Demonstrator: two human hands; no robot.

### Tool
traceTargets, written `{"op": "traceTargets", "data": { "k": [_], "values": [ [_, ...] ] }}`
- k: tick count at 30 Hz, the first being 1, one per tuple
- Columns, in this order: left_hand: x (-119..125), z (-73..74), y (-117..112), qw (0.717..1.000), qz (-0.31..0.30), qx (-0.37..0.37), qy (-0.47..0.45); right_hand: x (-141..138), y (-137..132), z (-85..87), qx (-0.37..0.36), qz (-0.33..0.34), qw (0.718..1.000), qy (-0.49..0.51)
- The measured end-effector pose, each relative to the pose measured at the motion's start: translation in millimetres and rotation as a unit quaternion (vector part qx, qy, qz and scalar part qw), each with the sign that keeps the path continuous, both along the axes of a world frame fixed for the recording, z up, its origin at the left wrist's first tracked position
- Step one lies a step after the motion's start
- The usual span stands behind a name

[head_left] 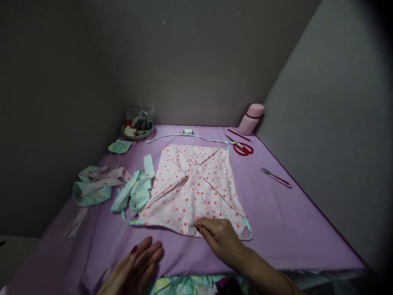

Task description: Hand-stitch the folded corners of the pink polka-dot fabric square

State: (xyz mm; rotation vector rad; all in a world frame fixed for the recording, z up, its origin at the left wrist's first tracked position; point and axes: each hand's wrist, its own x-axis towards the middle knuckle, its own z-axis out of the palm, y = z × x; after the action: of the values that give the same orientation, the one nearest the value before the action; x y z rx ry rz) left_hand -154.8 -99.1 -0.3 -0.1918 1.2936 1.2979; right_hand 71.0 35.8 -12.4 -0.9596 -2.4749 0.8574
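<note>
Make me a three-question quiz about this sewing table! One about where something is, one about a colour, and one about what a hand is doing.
1. Where is the pink bottle?
A. far right corner of the table
B. beside the left hand
C. on the dotted cloth

2. What colour are the big scissors' handles?
A. blue
B. red
C. yellow

3. What is the right hand doing?
A. holding the scissors
B. lifted in the air
C. touching the near edge of the dotted cloth

Answers:
1. A, it stands where the walls meet, behind the scissors.
2. B, both loops are red.
3. C, its fingertips rest on the cloth's edge, while the left hand lies open on the purple table cover.
</note>
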Motion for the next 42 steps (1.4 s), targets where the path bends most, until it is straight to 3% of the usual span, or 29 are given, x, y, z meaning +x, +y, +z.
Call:
{"op": "traceTargets", "data": {
  "k": [3,7,10,15,18,20,21,22,24,25,27,28,29,30,33,35,37,40,42],
  "values": [
    [15,11.9,40,0.999,0.004,-0.014,-0.041,0,0,-0.7,-0.01,-0.003,1.0,0.004],
    [22,20.0,76,0.996,0.076,-0.015,0.034,1,1,0.0,-0.026,-0.002,1.0,0.006],
    [21,17.4,80,0.992,0.099,-0.006,0.078,3,2,-0.3,-0.032,0.0,0.999,0.007],
    [7,18.4,67,0.99,0.108,-0.034,0.084,5,3,-3.8,-0.028,0.01,1.0,-0.005],
    [-22,23.1,67,0.988,0.109,-0.046,0.098,5,3,-5.9,-0.032,0.02,0.999,-0.005],
    [-51,27.6,70,0.975,0.044,-0.044,0.214,5,4,-6.9,-0.037,0.026,0.999,-0.002],
    [-66,30.8,72,0.951,-0.017,-0.044,0.305,5,4,-7.4,-0.038,0.027,0.999,0.0],
    [-81,34.8,75,0.903,-0.099,-0.061,0.414,5,4,-7.9,-0.036,0.028,0.999,0.003],
    [-103,44.1,82,0.826,-0.172,-0.103,0.526,5,5,-8.9,-0.028,0.032,0.999,0.009],
    [-108,48.3,87,0.774,-0.194,-0.122,0.59,4,5,-9.4,-0.022,0.033,0.999,0.011],
    [-108,52.1,100,0.628,-0.23,-0.105,0.736,4,6,-10.0,-0.009,0.035,0.999,0.012],
    [-103,51.1,109,0.566,-0.256,-0.055,0.782,3,6,-9.9,-0.006,0.034,0.999,0.012],
    [-98,48.3,119,0.526,-0.294,0.003,0.798,3,6,-9.7,-0.004,0.031,0.999,0.013],
    [-93,44.6,130,0.509,-0.33,0.036,0.795,3,6,-9.3,-0.004,0.029,0.999,0.013],
    [-92,38.8,160,0.526,-0.341,0.061,0.777,2,6,-8.3,-0.002,0.029,0.999,0.016],
    [-110,47.9,173,0.549,-0.283,0.046,0.785,2,7,-8.2,0.002,0.03,0.999,0.015],
    [-139,68.1,176,0.555,-0.2,0.015,0.807,2,7,-8.6,0.006,0.029,0.999,0.019],
    [-184,103.0,166,0.51,-0.067,-0.053,0.856,2,7,-9.1,0.004,0.03,0.999,0.026],
    [-200,115.8,154,0.461,-0.048,-0.094,0.881,3,7,-9.3,-0.006,0.032,0.999,0.026]
  ]
}}
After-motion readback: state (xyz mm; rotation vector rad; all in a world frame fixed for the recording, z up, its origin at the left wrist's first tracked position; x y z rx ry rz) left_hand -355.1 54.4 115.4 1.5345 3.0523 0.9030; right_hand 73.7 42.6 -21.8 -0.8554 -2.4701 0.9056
